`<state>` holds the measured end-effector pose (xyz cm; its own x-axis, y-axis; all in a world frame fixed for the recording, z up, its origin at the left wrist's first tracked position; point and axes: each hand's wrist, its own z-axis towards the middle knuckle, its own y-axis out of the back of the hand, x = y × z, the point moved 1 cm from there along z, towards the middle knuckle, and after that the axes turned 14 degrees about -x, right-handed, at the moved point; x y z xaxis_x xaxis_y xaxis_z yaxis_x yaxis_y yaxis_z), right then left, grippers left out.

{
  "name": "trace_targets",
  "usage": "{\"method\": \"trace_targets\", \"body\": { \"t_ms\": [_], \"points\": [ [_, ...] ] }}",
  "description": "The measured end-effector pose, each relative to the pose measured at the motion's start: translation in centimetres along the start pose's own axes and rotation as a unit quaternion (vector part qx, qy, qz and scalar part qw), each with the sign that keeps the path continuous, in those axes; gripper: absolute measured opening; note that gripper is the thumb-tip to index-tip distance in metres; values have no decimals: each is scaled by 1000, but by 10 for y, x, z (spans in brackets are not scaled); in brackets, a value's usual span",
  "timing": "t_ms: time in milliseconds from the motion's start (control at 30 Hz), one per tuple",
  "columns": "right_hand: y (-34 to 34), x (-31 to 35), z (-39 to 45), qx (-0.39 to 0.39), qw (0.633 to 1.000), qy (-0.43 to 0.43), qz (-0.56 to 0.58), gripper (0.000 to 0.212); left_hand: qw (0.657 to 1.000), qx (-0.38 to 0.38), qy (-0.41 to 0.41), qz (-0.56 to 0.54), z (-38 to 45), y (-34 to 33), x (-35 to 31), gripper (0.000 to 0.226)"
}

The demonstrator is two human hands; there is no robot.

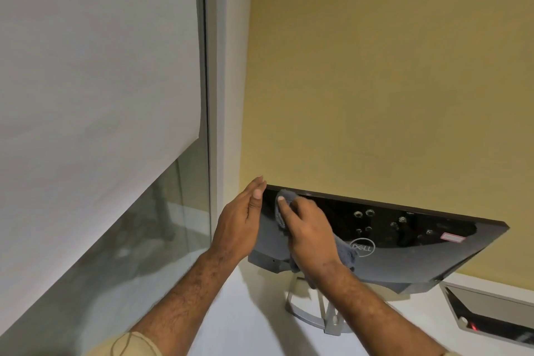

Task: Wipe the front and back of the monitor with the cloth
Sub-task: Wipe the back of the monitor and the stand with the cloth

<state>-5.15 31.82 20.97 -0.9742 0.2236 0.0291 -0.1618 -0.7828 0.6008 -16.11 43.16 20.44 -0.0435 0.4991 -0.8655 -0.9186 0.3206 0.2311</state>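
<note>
Two bare forearms come up from the bottom edge, with a beige sleeve (135,344) just showing at the left one. Both arms reach to a black monitor (404,251) that stands with its glossy back side toward the person, on a silver stand (315,315) resting on a white desk (245,312).

His left hand (242,222) is at the left edge of the monitor. Its fingers are straight and together, and the thumb lies along the edge, so the hand touches the side of the panel and does not curl around anything.

His right hand (309,234) lies on the back of the monitor near the upper left corner. Under it is a grey cloth (284,202); the fingers are bent over the cloth and press it against the black surface. One part of the cloth comes out above the fingertips, another part hangs out below the wrist, beside the round logo (362,247).

Farther right on the back there is a small red and white label (452,237). Behind the monitor is a yellow wall (375,66). At the left hangs a white roller blind (95,66) over a glass pane (161,225). At the lower right edge lies a grey device (491,318) with a small red light.
</note>
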Motion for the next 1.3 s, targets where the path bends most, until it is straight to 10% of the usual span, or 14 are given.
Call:
{"method": "trace_targets", "body": {
  "t_ms": [233,400,500,833,1100,1300],
  "points": [
    [-28,5,-47,239,970,35,-13,52,1000,13,25,-5,2,1,-5,61],
    [-17,10,-23,128,991,-20,-24,95,994,22,90,-58,5,-1,-9,67],
    [-23,19,0,42,999,11,-23,72,988,27,126,-90,9,1,-11,77],
    [-62,36,-43,278,957,63,-49,39,990,50,123,-37,14,5,-15,79],
    [-60,49,-16,90,995,16,-33,49,988,45,136,-62,11,4,-11,78],
    [-79,44,-41,258,955,110,-100,32,991,47,118,-30,11,6,-12,80]
  ]
}}
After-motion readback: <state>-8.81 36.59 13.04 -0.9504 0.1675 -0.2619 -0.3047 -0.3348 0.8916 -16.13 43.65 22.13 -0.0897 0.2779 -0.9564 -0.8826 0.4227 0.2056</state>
